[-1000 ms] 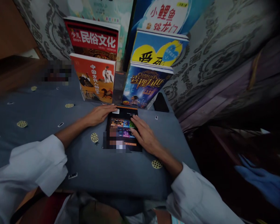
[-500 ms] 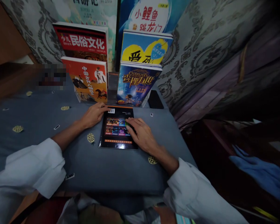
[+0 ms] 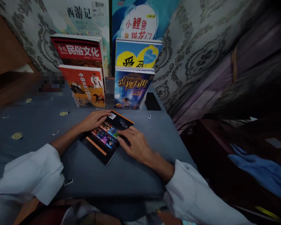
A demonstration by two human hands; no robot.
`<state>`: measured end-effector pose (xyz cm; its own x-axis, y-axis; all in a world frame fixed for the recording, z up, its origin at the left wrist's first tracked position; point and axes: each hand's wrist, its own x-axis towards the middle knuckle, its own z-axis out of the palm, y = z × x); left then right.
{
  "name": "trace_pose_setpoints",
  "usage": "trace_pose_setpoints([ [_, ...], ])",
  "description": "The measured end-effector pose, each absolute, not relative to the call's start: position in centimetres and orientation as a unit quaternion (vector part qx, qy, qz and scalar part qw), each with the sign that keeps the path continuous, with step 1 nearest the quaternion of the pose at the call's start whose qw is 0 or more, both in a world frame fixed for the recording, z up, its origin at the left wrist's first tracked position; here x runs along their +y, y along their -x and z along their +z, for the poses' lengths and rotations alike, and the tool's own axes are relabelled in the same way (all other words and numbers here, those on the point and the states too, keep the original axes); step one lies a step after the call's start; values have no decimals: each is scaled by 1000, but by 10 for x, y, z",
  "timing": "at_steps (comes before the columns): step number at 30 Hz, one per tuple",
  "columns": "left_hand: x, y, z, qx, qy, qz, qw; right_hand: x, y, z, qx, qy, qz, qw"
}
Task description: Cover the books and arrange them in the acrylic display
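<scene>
A dark-covered book [image 3: 102, 135] lies back cover up and slanted on the cloth-covered table. Its cover has rows of small colourful pictures, a barcode and an orange strip. My left hand [image 3: 96, 120] stretches over the upper left side, fingertips on the cover by the barcode. From the right, my right hand [image 3: 137, 143] rests its thumb and bent fingers on the cover near the right edge. Neither hand is wrapped round the book. Just beyond stand an orange book [image 3: 87, 86] and a blue book [image 3: 132, 87], upright in clear holders.
Behind these stand a red book [image 3: 79, 50], a blue-and-yellow book [image 3: 138, 51] and two taller books, one pale green [image 3: 77, 23], one blue [image 3: 118, 18]. A black flat object [image 3: 153, 101] lies beside the right holder. Blue cloth [image 3: 257, 172] hangs at right, past the table's edge.
The book has turned clockwise, its lower end swinging left towards me. My right hand has shifted left and nearer with it; my left hand stays by the barcode. The view has tilted up slightly.
</scene>
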<state>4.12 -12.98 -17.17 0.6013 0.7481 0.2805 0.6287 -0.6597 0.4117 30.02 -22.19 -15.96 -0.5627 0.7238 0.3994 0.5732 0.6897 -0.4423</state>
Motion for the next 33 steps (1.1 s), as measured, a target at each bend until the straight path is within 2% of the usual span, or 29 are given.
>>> trace_pose_setpoints([
  [5,-134,-48,-168,400,-888,194,114,-209,-307,-162,-867,373,143,299],
  [10,-139,-57,-165,425,-889,158,62,-187,-324,-162,-832,465,126,274],
  [17,-143,-73,-160,440,-890,111,51,-175,-334,-160,-777,513,189,311],
  [25,-165,-111,-157,389,-915,86,60,-166,-339,-167,-722,519,258,377],
  [33,-197,-130,-157,311,-946,60,65,-169,-339,-163,-736,522,240,357],
])
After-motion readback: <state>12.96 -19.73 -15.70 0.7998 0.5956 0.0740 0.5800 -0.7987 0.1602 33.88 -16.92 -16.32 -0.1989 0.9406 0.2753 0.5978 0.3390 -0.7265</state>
